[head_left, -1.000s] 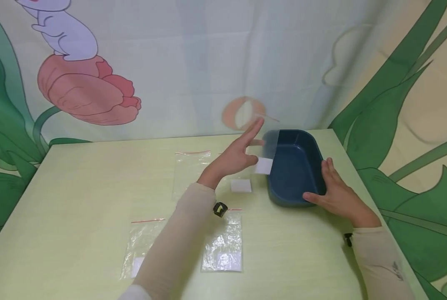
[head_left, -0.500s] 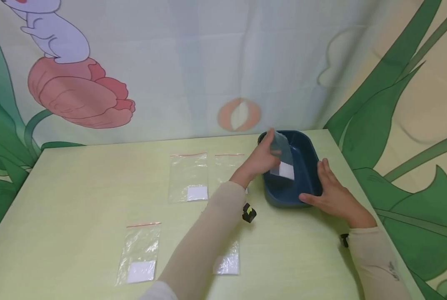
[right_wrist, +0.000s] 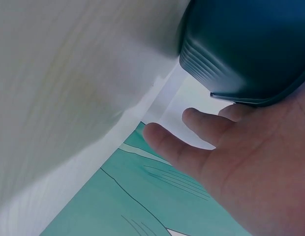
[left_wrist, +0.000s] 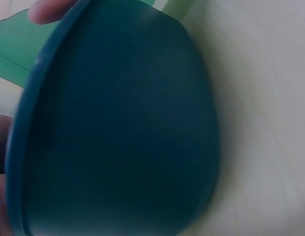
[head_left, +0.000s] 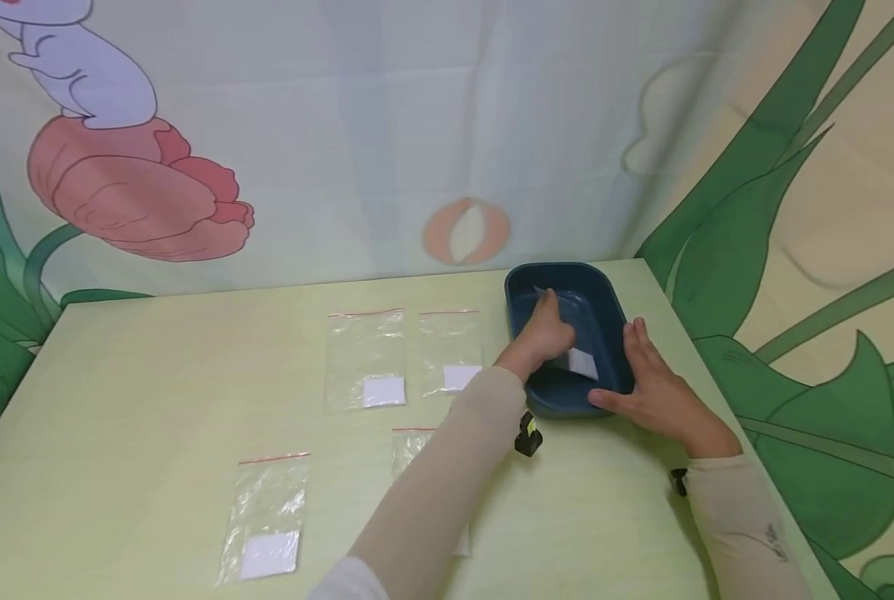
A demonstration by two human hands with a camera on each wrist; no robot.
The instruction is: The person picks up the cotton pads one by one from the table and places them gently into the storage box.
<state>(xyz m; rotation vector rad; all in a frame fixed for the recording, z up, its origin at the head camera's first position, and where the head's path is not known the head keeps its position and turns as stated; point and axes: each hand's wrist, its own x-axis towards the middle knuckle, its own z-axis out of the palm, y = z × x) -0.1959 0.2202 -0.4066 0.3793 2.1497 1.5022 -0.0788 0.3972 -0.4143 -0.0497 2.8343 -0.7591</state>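
Observation:
My left hand (head_left: 546, 335) reaches down into a dark blue rectangular plastic basin (head_left: 611, 300) at the table's back right. It holds a clear zip bag with a white label (head_left: 583, 363); most of the bag is hidden by the hand or blends with the basin. In the left wrist view the basin's outer wall (left_wrist: 128, 113) fills the middle, with parts of the hand past its rim. Against the basin's right side rests my right hand (head_left: 660, 392), thumb over the front rim. Its fingers (right_wrist: 179, 147) are spread and nearly straight in the right wrist view.
Left of the basin lie two zip bags (head_left: 364, 350) (head_left: 449, 346) with red closures and white labels. Another bag (head_left: 267, 508) lies at front left, and one more (head_left: 409, 450) is partly under my left forearm. A printed curtain (head_left: 304, 167) hangs behind the table.
My left hand has carried the zip bag rightward over the basin's edge and lowered it inside. My right hand has stayed on the basin. The view has shifted slightly.

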